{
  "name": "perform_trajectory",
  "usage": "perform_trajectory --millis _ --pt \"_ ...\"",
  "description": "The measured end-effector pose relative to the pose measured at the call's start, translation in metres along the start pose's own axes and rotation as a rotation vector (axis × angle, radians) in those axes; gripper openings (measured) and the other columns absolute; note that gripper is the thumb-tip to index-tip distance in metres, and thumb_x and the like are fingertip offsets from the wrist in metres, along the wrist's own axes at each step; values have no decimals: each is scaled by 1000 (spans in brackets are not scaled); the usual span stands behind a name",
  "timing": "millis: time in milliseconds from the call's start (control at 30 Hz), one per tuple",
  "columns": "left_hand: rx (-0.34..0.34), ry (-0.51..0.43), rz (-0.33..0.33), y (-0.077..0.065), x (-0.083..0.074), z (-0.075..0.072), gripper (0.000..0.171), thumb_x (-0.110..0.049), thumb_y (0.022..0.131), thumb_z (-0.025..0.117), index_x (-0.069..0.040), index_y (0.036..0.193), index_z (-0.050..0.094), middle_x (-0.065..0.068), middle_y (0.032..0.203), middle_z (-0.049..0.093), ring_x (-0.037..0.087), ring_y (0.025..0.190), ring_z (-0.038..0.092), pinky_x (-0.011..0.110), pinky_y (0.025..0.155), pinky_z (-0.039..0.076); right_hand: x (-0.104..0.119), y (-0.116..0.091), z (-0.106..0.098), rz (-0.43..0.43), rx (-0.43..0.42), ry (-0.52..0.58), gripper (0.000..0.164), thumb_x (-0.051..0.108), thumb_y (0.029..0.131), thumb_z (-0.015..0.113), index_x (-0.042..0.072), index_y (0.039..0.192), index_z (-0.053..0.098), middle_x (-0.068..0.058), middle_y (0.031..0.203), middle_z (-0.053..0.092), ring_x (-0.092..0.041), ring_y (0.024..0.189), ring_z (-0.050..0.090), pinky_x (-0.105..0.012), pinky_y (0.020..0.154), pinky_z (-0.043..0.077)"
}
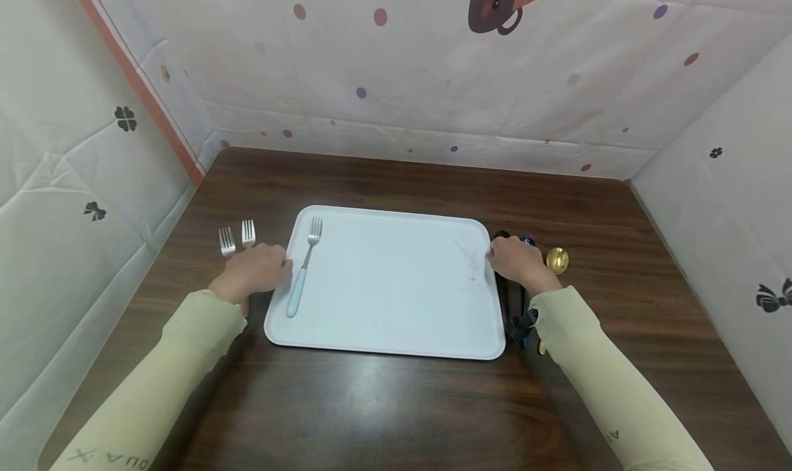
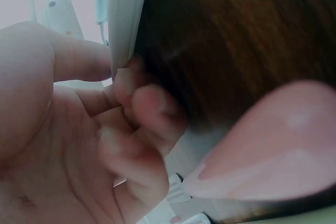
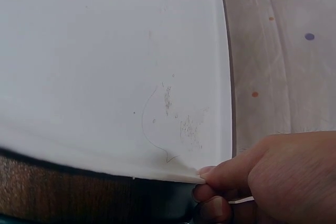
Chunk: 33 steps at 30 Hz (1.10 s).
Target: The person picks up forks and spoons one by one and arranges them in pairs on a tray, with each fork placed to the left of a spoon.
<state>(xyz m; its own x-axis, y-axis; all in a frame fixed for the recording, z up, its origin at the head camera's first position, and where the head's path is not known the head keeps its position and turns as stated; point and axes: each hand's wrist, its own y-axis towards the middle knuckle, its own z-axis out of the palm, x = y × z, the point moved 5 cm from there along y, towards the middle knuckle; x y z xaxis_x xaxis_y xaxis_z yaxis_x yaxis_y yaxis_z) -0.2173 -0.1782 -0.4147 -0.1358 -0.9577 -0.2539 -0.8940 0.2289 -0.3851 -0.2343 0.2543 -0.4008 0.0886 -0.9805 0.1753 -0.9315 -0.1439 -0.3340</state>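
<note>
A white rectangular tray (image 1: 396, 285) is held at both short sides. On its left part lies a fork (image 1: 298, 289) with a pale blue handle. My left hand (image 1: 255, 273) pinches the left edge; the left wrist view shows the rim (image 2: 125, 19) between thumb and curled fingers. My right hand (image 1: 521, 259) grips the right edge, with thumb on top and fingers beneath in the right wrist view. Two forks (image 1: 227, 241) show their tines beyond my left hand, their handles hidden. A blurred pink rounded shape (image 2: 273, 145) fills the lower right of the left wrist view; its kind is unclear.
Right of the tray, partly under my right hand and wrist, lie several utensils with dark and blue parts (image 1: 524, 320) and a gold round-bowled spoon (image 1: 557, 260). Patterned white cloth walls (image 1: 408, 79) bound the brown wooden table (image 1: 365, 409) at the back and sides.
</note>
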Motion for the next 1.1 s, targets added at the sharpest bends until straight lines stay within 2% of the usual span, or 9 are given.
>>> perform_trajectory --millis 100,267,433,600,733,867,1100 --pt "35 -33 -12 1 1 3 43 -31 95 37 3 116 53 14 96 59 26 82 56 48 70 48 -1 0 0 -2 2 -2 26 22 97 39 5 88 57 -7 63 44 -18 53 40 -33 52 34" --pt "81 -90 -47 -1 2 7 43 -30 96 35 3 119 50 17 98 57 28 82 57 43 57 49 -2 0 0 -4 3 -5 27 22 97 39 6 88 57 -7 64 44 -18 53 41 -33 52 34" --pt "22 19 -4 2 -1 4 39 -30 96 34 1 107 56 10 77 54 24 66 52 37 54 42 -2 0 -1 -6 5 2 27 22 97 39 5 90 58 -6 64 44 -19 54 41 -34 53 34" --pt "-20 88 31 2 -4 2 37 -27 96 35 1 98 59 7 68 52 22 61 48 40 60 39 -2 0 0 -11 13 12 26 22 97 38 6 91 58 -6 64 44 -19 54 41 -34 54 34" --pt "-26 80 42 2 -5 1 37 -25 96 36 2 97 59 7 67 52 22 60 48 39 61 39 -2 1 0 -10 12 9 26 22 97 38 6 92 58 -6 64 44 -19 54 41 -34 54 34" --pt "-10 41 32 2 -5 2 37 -25 96 36 4 99 59 8 67 52 22 59 49 35 53 39 -2 1 0 -7 7 3 26 22 97 39 6 91 58 -7 64 44 -19 54 41 -34 53 34" --pt "-6 19 26 0 -6 1 36 -24 95 36 4 99 59 9 68 52 22 59 49 34 53 39 -4 -1 -3 -5 5 37 31 26 97 41 10 71 47 -3 59 39 -16 51 35 -33 53 31"
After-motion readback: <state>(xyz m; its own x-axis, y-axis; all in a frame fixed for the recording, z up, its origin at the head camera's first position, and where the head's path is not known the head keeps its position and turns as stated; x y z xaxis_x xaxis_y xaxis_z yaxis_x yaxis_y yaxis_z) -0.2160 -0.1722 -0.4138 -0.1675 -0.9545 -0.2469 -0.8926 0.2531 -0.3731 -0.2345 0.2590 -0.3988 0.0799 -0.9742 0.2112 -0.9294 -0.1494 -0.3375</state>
